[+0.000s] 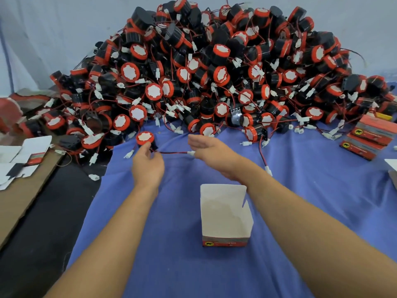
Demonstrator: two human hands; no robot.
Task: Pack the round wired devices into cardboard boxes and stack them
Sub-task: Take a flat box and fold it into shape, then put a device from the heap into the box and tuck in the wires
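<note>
A big heap of round devices [214, 67], black with red rims, white faces and red-black wires, fills the back of the blue cloth [300, 211]. My left hand [148, 166] grips one device [145, 138] at the heap's front edge. Its wire [174, 152] runs taut to the right, where my right hand [206, 149] pinches the white connector [191, 153] at its end. An open cardboard box [225, 214] with its flaps up stands on the cloth in front of my arms, empty as far as I can see.
Packed red boxes [369, 136] are stacked at the right edge. Flat unfolded box blanks [19, 162] lie on a brown cardboard sheet [19, 203] at the left. Loose connectors and wires trail from the heap onto the cloth.
</note>
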